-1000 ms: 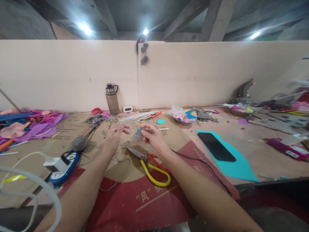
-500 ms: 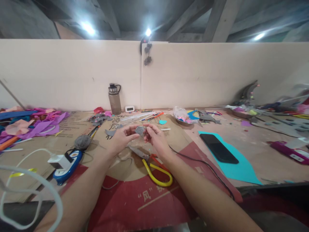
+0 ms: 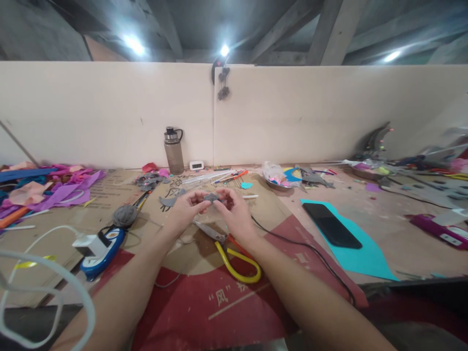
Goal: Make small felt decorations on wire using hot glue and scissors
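Observation:
Between my hands, above the cardboard, is a small grey felt piece [image 3: 211, 197]. My left hand [image 3: 190, 207] pinches its left side between thumb and fingers. On the other side, my right hand [image 3: 234, 209] grips it too, with the thumb pressed on its near face. The fingers cover much of its outline. Just below the hands lie scissors with yellow handles [image 3: 237, 273], their blades pointing up and left. An orange-red handled tool [image 3: 239, 243] is partly hidden by my right wrist. A grey felt cutout [image 3: 171, 199] rests left of my left hand.
A ball of grey yarn [image 3: 125, 214] and a blue power strip [image 3: 104, 253] lie at left. Behind stand a bottle [image 3: 174, 151] and a small white clock [image 3: 196, 165]. Right are a phone [image 3: 331, 224] on turquoise felt [image 3: 369, 263], a black cable [image 3: 310, 246] and a filled bowl [image 3: 280, 183].
My right hand has closed in on the felt piece, its thumb now across the near face. The piece is tilted flatter and more covered. My left hand has hardly moved.

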The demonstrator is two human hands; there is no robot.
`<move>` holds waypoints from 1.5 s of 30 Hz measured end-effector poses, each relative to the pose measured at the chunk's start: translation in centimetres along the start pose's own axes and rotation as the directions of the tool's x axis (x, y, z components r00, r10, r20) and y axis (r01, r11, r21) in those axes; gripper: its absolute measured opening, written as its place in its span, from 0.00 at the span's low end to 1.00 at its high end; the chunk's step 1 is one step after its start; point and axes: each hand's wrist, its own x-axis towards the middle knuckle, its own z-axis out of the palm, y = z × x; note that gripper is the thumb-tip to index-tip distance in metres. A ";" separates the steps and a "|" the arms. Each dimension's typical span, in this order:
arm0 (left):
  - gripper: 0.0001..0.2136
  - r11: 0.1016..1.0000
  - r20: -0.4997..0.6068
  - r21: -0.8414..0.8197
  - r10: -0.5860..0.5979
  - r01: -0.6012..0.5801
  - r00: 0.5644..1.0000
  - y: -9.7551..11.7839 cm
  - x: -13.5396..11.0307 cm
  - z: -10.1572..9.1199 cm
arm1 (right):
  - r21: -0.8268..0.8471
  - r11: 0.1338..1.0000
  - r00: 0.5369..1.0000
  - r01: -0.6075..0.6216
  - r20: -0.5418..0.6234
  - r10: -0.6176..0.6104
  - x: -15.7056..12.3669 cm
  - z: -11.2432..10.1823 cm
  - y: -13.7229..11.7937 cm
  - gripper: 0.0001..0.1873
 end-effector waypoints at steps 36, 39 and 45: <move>0.21 0.971 -0.050 -0.213 -0.120 0.107 0.992 -0.5 0.3 -0.1 | -0.167 0.976 0.986 0.140 0.113 -0.122 -0.3 -0.8 -0.9 0.07; 0.21 0.978 -0.025 -0.189 -0.097 0.091 0.995 -0.4 0.2 0.0 | -0.242 0.946 0.973 0.215 0.137 -0.186 -0.3 -0.7 -0.7 0.08; 0.22 0.993 0.018 -0.095 -0.075 0.077 0.997 -0.4 0.0 0.0 | -0.333 0.902 0.959 0.275 0.163 -0.232 -0.2 -0.8 -0.7 0.06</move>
